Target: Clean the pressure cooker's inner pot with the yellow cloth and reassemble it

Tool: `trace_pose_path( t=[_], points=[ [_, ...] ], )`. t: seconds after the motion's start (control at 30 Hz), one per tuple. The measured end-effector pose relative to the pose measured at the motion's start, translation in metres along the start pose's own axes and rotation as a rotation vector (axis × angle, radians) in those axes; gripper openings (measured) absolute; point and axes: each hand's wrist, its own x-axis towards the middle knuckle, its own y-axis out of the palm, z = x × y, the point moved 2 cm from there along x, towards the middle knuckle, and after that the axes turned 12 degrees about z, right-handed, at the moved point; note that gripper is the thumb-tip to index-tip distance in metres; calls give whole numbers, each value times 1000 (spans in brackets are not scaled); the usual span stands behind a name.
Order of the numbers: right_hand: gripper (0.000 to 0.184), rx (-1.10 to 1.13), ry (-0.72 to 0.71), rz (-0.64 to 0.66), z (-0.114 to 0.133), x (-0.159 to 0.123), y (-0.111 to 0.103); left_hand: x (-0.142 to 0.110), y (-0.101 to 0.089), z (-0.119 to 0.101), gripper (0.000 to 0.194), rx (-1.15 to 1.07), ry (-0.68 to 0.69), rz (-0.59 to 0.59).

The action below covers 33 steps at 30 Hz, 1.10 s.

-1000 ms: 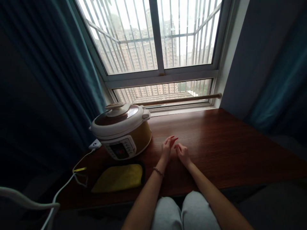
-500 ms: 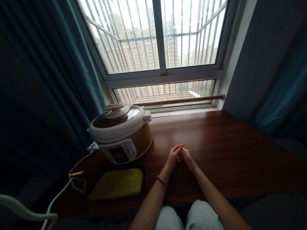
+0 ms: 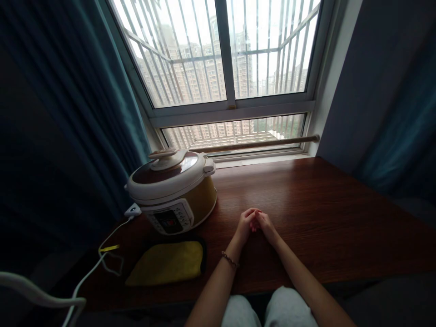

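Observation:
My left hand (image 3: 245, 223) and my right hand (image 3: 267, 225) rest together on the brown wooden table (image 3: 289, 190), fingers folded against each other. Both are closed, and I see no object in either of them. A beaded bracelet (image 3: 230, 259) circles my left wrist. Left of my hands stands a white and gold electric pressure cooker (image 3: 204, 200), its lid on and its control panel facing me. A folded yellow cloth (image 3: 166, 263) with a dark edge lies in front of the cooker, apart from my left forearm.
A white power socket (image 3: 132, 210) with a cable (image 3: 88, 272) lies at the left edge of the table, near a small yellow strip (image 3: 109, 248). Behind the table is a barred window (image 3: 231, 107) with a rail (image 3: 259, 144). Blue curtains (image 3: 112, 113) hang at the sides.

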Motion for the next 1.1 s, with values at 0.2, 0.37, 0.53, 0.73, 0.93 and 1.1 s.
trace_pose_path(
  t=[0.2, 0.37, 0.53, 0.73, 0.93, 1.1],
  points=[
    [61, 2, 10, -7, 1, 0, 1, 1, 0, 2, 34, 9, -1, -2],
    [60, 1, 6, -7, 3, -1, 1, 1, 1, 0, 36, 26, -14, -1],
    [59, 0, 6, -10, 2, -1, 0, 0, 1, -1, 38, 43, -24, -13],
    [58, -2, 2, -15, 3, -1, 0, 0, 2, -2, 37, 53, -25, -10],
    [57, 2, 0, -16, 5, -1, 1, 0, 3, -4, 36, 57, -25, -7],
    [56, 8, 2, -14, 5, -1, 1, -1, 3, -5, 35, 52, -26, -3]
  ],
)
